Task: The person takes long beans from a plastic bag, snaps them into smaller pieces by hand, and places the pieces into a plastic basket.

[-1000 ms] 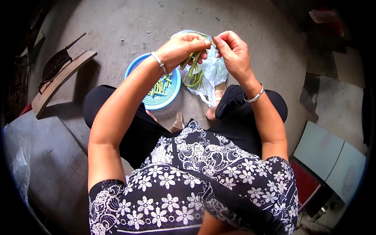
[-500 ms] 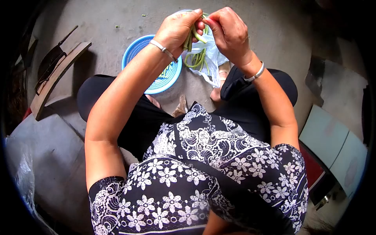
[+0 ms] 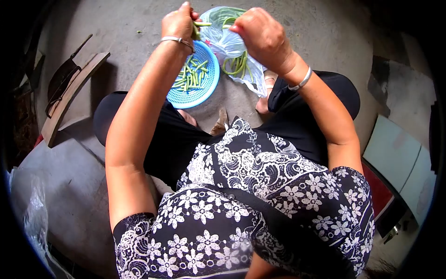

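Note:
My left hand (image 3: pixel 179 24) is closed around a few green bean pieces (image 3: pixel 200 25) above the far rim of the blue plastic basket (image 3: pixel 211 86). Short cut lengths of bean (image 3: pixel 189 76) lie inside that basket. Over the thin plastic bag (image 3: pixel 218 35), my right hand (image 3: pixel 264 36) is pinched shut, with a green long bean (image 3: pixel 227 23) showing at its fingertips. More long beans (image 3: pixel 238 65) curl on the near part of the bag. The right fingers are partly hidden behind the back of the hand.
My bare feet (image 3: pixel 263 103) and bent knees frame the basket and bag. A curved wooden board (image 3: pixel 74 97) stands at the left. Pale green panels (image 3: pixel 392 149) lie at the right, and clear plastic sheeting (image 3: pixel 35 209) is at the lower left.
My hands, together at the beans before, have moved apart. The left went leftward with bean pieces, while the right stayed over the bag. More of the basket's contents now shows.

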`<state>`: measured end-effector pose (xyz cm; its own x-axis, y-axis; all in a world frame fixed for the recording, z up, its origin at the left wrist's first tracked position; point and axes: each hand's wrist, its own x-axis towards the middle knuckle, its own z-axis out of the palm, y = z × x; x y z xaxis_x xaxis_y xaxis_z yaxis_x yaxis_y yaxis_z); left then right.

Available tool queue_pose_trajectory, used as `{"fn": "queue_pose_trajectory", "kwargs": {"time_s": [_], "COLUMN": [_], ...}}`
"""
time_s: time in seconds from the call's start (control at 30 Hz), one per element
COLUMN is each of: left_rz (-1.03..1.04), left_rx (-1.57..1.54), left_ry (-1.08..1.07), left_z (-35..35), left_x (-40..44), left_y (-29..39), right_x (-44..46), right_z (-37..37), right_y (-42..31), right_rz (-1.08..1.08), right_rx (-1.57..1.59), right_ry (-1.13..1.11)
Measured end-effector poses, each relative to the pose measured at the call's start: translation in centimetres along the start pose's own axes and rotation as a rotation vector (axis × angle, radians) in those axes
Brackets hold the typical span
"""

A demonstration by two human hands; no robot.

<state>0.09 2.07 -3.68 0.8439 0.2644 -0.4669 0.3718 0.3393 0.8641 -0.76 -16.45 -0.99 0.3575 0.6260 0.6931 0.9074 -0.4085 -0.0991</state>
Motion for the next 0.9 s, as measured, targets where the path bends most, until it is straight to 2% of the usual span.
{"fn": "queue_pose_trajectory", "kwargs": {"time_s": [0.1, 0.2, 0.27, 0.3, 0.4, 0.43, 0.47, 0.53, 0.6, 0.67, 0.73, 0.8, 0.9], "left_rz": [0.145, 0.242, 0.146, 0.086, 0.207, 0.189, 0.232, 0.303, 0.485, 0.616, 0.542, 0.461, 0.462], "left_rx": [0.327, 0.954, 1.280, 1.390, 1.692, 1.679, 1.532, 1.237, 0.944, 0.796, 0.645, 0.552, 0.437], "left_ry": [-0.066, -0.214, -0.392, -0.404, -0.351, -0.330, -0.316, -0.288, -0.224, -0.176, -0.125, -0.038, -0.023], "left_z": [-2.4, -6.6, -7.2, -7.9, -7.4, -6.0, -5.8, -5.7, -4.6, -5.5, -6.9, -8.3, -9.0], "left_x": [3.2, 7.7, 5.6, 5.0, 3.3, 2.1, 2.9, 4.8, 2.9, 2.5, 1.9, 1.3, -0.1], "left_y": [-1.4, -6.4, -6.5, -7.4, -7.4, -5.7, -5.2, -4.5, -0.3, 2.9, 5.4, 7.4, 8.3], "right_x": [-0.1, -3.3, -6.1, -7.5, -11.7, -12.2, -12.4, -13.8, -17.2, -18.7, -18.2, -18.4, -20.2], "right_z": [-2.0, -2.7, -3.5, -3.6, -3.2, -2.8, -1.9, 1.1, 6.1, 10.4, 13.0, 15.9, 19.2], "right_y": [1.5, 5.3, 7.1, 7.8, 8.5, 8.5, 8.3, 6.6, 5.3, 2.4, -0.9, -3.6, -5.5], "right_rz": [0.204, 0.410, 0.553, 0.624, 0.725, 0.900, 1.061, 1.098, 1.040, 1.052, 1.451, 1.671, 1.744], "right_rx": [-0.160, -0.342, -0.454, -0.508, -0.507, -0.371, -0.241, -0.027, 0.290, 0.500, 0.777, 0.849, 0.991], "right_ry": [-0.088, -0.172, -0.335, -0.416, -0.529, -0.639, -0.777, -0.837, -0.833, -0.826, -0.811, -0.692, -0.696]}}
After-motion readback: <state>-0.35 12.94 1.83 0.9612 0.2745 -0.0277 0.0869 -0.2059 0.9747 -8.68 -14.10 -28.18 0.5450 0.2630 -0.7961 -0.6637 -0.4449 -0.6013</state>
